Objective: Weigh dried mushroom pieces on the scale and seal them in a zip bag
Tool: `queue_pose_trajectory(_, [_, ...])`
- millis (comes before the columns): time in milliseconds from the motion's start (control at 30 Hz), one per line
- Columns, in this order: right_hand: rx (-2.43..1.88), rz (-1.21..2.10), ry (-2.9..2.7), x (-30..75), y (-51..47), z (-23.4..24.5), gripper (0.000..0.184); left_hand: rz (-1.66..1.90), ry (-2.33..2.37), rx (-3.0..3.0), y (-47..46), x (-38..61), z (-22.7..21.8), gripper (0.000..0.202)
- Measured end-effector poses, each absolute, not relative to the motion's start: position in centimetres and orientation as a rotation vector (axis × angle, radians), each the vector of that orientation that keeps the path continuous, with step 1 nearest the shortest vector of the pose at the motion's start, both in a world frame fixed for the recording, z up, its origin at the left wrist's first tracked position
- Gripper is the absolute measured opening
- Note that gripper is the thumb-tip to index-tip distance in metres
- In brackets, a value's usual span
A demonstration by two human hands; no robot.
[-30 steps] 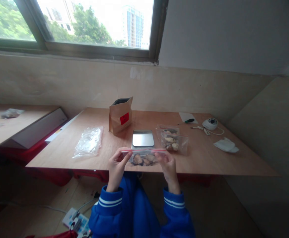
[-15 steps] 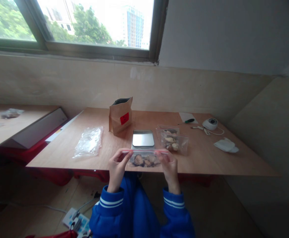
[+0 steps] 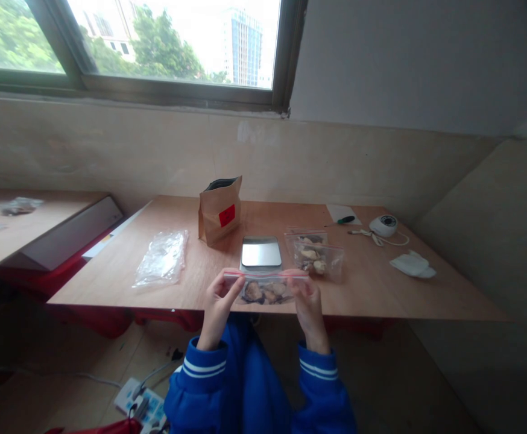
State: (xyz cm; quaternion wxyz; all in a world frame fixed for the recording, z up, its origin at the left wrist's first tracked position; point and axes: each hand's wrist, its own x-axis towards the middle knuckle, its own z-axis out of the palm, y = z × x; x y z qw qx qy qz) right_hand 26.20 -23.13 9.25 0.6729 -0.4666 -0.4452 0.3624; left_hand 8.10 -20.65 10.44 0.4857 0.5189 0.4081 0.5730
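Observation:
A clear zip bag with a red-lined top strip is stretched between my two hands at the table's front edge. Brownish dried pieces, perhaps mushrooms, lie inside it. My left hand pinches the strip near its left end, thumb on the near side. My right hand grips the strip toward its right end. Just beyond the bag sits a small scale with a shiny square plate. To its right lie filled zip bags with similar pieces, overlapping one another.
A brown paper pouch with a red label stands open-topped behind the scale. Flat clear bags lie at left. Toward the right are a screwdriver on paper, a white camera with its cable, and a crumpled white cloth-like item.
My left hand has shifted slightly right along the strip, toward the middle. My right hand has barely moved and the bag stays in the same place.

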Motion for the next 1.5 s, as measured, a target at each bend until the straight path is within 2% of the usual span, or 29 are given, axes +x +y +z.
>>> queue_pose_trajectory(300, [-1.100,0.913,-0.994,25.7,-22.8,9.3,0.023,1.363,1.028,1.230,-20.5,8.4,10.2,0.022])
queue_pose_trajectory(833, [-1.129,0.771,-0.946,25.5,-22.8,9.5,0.016,1.445,1.021,1.266,-20.7,8.9,10.7,0.019])
queue_pose_trajectory(967, [-1.068,0.850,-0.908,25.8,-22.5,9.3,0.020,1.334,0.997,1.250,-20.3,9.0,11.1,0.024])
queue_pose_trajectory(1100, [-1.004,1.016,-0.971,26.1,-22.4,9.2,0.040,1.294,0.976,1.268,-20.0,9.1,11.3,0.030])
queue_pose_trajectory(1333, [-1.078,1.011,-0.977,25.4,-21.9,9.1,0.029,1.281,0.988,1.247,-19.6,9.4,10.8,0.027])
queue_pose_trajectory(1500, [-1.091,1.046,-0.925,24.9,-21.5,9.7,0.036,1.299,0.971,1.291,-19.0,9.4,10.3,0.027])
